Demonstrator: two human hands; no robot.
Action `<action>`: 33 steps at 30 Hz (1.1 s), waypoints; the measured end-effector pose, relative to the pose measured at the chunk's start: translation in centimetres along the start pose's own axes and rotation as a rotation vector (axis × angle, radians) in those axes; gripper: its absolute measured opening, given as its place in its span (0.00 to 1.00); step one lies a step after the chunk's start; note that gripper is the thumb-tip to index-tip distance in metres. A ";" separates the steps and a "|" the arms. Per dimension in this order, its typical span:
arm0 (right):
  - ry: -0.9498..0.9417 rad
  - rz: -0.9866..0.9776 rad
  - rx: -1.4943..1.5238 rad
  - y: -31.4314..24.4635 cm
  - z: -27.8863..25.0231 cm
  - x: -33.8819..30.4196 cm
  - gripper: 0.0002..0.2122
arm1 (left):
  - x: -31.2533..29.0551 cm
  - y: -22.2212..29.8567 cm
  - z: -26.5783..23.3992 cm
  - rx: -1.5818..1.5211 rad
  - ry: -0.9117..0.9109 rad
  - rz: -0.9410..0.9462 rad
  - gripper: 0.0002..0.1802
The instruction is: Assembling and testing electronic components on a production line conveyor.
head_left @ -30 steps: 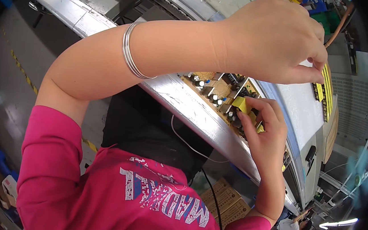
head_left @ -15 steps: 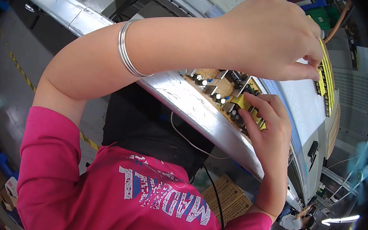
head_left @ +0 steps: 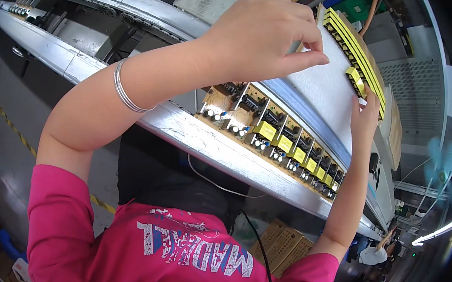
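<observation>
My left hand (head_left: 272, 38), a metal bangle on its forearm, is raised over the far side of the line with thumb and forefinger pinched together. Whatever lies between those fingertips, if anything, cannot be made out. Farther right, my right hand (head_left: 366, 109) has its fingers closed on a yellow-wrapped transformer at the near end of a row of yellow transformers (head_left: 355, 76). That row lies along stacked yellow strips (head_left: 352, 41). Below my hands runs a line of circuit boards (head_left: 238, 118). Yellow transformers (head_left: 282, 143) sit on several boards; the two leftmost clearly seen boards show none.
A metal conveyor rail (head_left: 156, 125) edges the boards on my side. A white surface (head_left: 319, 93) lies between the line and the strips. Cardboard boxes (head_left: 275, 245) stand below the rail, and another person (head_left: 374, 254) is far off at the right.
My right hand has left the boards and reached up to the yellow transformers by the strips. My left hand has drawn away from the strips toward the left. The view has shifted.
</observation>
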State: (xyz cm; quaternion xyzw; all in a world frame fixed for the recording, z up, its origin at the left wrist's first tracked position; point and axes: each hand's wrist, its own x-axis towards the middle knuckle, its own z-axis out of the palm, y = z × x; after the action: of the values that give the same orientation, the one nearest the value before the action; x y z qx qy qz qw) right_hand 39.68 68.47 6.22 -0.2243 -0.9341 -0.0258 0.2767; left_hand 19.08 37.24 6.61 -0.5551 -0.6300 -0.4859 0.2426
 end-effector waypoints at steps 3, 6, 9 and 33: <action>-0.004 0.015 0.027 0.6 -0.6 0.2 0.16 | -0.2 -0.3 -0.1 0.006 -0.009 -0.004 0.13; 0.015 0.035 0.000 0.1 -1.2 0.0 0.15 | -0.3 -0.6 0.0 0.018 -0.021 -0.023 0.13; 0.074 0.023 0.053 -1.5 -3.0 -0.8 0.14 | 0.0 -0.6 0.5 0.046 -0.005 0.012 0.14; -0.611 -0.169 0.471 -21.3 -5.7 -7.5 0.10 | -0.3 -0.5 1.4 0.021 -0.054 -0.007 0.16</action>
State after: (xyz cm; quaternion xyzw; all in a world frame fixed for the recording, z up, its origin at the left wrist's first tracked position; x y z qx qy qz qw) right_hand 38.97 45.35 8.72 -0.0743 -0.9689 0.2346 0.0269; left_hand 18.99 38.38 5.56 -0.5632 -0.6433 -0.4650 0.2296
